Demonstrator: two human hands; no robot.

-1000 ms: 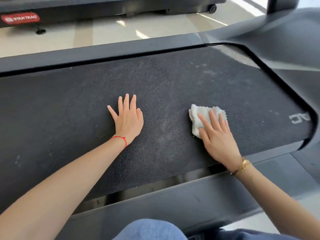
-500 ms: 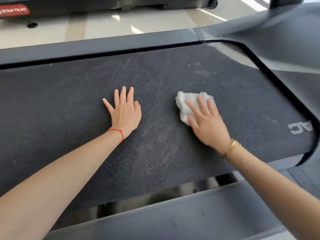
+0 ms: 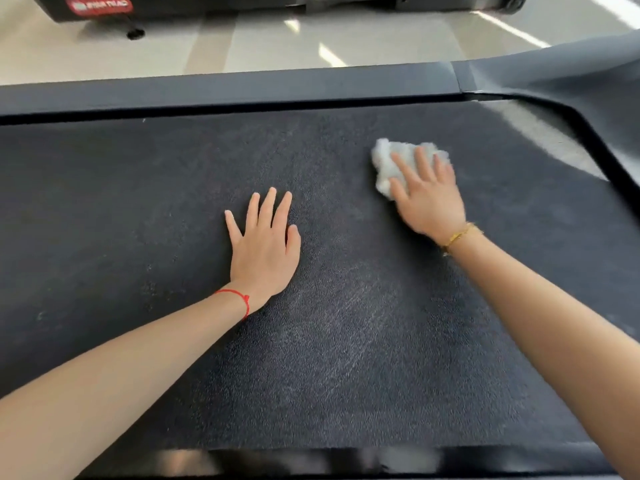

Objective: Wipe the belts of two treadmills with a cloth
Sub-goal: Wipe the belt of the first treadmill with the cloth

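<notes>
Two hands lie on the dark treadmill belt (image 3: 346, 341): the left hand (image 3: 265, 249) rests flat near the middle with its fingers straight and spread, holding nothing, a red string (image 3: 239, 299) at its wrist. The right hand (image 3: 427, 195), wearing a gold bracelet (image 3: 457, 235), presses straight fingers down on a crumpled white cloth (image 3: 388, 161) farther out on the belt, toward the right. Beyond the belt's far rail (image 3: 242, 90) a second treadmill (image 3: 277, 3) stands on the pale floor (image 3: 381, 39).
</notes>
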